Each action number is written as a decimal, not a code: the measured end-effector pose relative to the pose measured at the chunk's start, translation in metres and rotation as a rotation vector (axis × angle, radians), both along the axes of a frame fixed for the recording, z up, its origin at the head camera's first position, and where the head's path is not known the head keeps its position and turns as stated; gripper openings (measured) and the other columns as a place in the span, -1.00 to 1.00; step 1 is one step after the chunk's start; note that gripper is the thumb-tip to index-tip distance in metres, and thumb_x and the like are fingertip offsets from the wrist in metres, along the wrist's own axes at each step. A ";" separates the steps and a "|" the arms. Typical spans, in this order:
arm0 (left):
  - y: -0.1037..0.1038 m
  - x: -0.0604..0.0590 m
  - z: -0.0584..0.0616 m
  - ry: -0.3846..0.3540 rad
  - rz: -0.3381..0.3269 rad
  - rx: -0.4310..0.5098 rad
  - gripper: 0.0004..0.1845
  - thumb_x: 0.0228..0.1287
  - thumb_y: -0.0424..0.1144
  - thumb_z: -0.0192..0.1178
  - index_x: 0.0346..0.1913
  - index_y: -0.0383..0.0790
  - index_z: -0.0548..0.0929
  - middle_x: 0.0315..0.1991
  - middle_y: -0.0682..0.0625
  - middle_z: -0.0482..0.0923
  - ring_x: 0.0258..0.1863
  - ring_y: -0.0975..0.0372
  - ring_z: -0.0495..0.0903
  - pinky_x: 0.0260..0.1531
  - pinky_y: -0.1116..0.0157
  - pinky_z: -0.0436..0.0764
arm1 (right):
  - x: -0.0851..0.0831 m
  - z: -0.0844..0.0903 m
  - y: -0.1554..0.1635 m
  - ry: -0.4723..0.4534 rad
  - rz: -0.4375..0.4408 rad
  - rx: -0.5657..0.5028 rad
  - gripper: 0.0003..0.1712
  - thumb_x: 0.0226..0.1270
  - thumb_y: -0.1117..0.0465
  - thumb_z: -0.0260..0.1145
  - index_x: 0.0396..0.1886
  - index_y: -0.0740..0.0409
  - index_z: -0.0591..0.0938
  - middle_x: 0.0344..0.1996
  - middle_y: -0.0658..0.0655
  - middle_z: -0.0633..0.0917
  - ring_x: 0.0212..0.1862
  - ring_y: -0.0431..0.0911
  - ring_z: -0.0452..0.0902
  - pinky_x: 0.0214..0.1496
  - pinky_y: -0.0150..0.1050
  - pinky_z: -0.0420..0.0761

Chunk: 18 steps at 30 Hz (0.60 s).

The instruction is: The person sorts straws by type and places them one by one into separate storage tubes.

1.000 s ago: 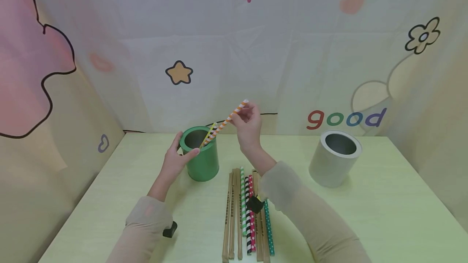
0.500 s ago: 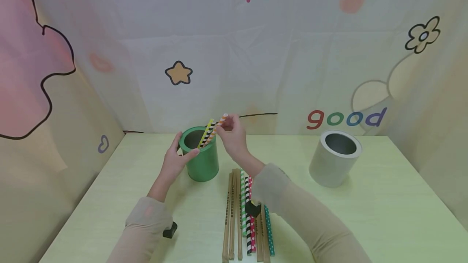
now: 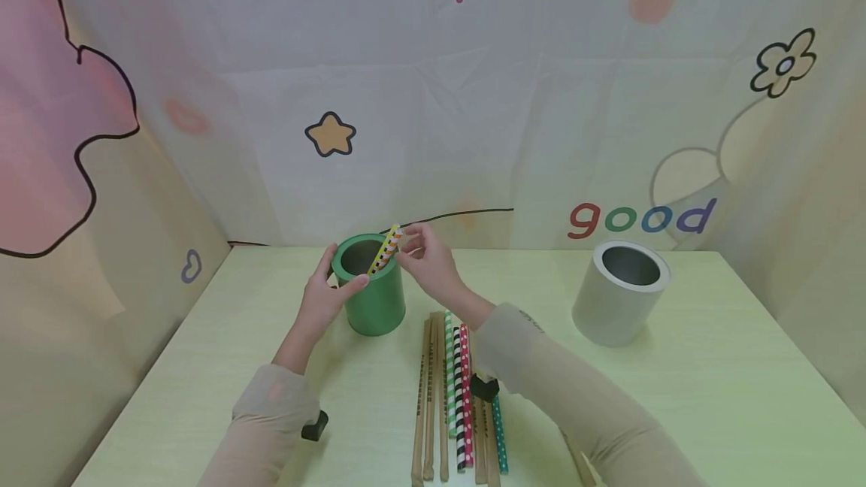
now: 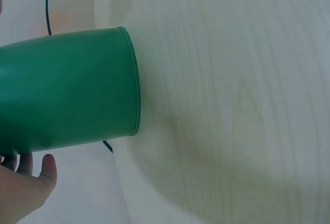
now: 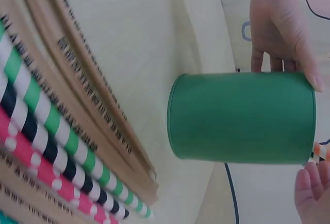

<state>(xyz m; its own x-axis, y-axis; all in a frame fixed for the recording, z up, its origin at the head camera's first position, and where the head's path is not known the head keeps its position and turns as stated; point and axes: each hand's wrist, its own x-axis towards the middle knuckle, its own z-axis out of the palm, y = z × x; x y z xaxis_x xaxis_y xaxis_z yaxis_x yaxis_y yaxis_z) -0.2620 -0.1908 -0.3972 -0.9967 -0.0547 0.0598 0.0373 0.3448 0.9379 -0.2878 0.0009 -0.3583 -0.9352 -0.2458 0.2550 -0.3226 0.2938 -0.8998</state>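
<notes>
Cartoon-print backdrop behind a pale green tabletop (image 3: 676, 397). Left hand (image 3: 325, 295) grips the green cup (image 3: 370, 284) by its side, and right hand (image 3: 422, 258) pinches the orange striped straw (image 3: 391, 246) sitting in it. More straws (image 3: 456, 389) lie nearby, grey cup (image 3: 619, 291) well apart.

Both beige-sleeved forearms reach forward. The left hand (image 3: 323, 296) curls as if cupping something (thumb forward); the right hand (image 3: 425, 261) is raised, fingertips pinched together.
</notes>
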 end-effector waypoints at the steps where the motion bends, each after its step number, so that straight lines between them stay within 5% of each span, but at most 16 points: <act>1: 0.001 0.002 0.003 -0.005 -0.001 0.005 -0.09 0.07 -0.03 0.21 0.38 0.01 -0.13 0.39 0.02 -0.10 0.37 0.03 -0.11 0.24 -0.05 0.10 | 0.000 0.001 0.003 -0.024 0.013 0.028 -0.57 0.13 0.28 0.22 0.02 0.17 0.37 -0.26 0.19 0.57 -0.27 -0.05 0.49 -0.29 -0.34 0.52; 9: 0.007 0.015 0.019 -0.012 -0.006 0.015 -0.12 0.12 -0.14 0.18 0.39 -0.09 -0.14 0.40 -0.04 -0.13 0.37 -0.01 -0.12 0.25 -0.04 0.10 | 0.002 -0.005 0.033 -0.140 0.074 0.275 -0.51 0.11 0.25 0.24 0.07 0.16 0.36 -0.23 0.15 0.54 -0.25 -0.07 0.48 -0.32 -0.31 0.51; 18: -0.001 0.000 -0.003 0.002 0.002 0.000 -0.09 0.07 -0.01 0.21 0.38 0.07 -0.13 0.40 0.05 -0.11 0.36 0.01 -0.09 0.23 -0.01 0.16 | 0.010 -0.026 0.069 -0.231 0.090 0.436 -0.51 0.10 0.27 0.26 0.05 0.19 0.34 -0.26 0.19 0.52 -0.45 -0.09 0.43 -0.50 -0.33 0.47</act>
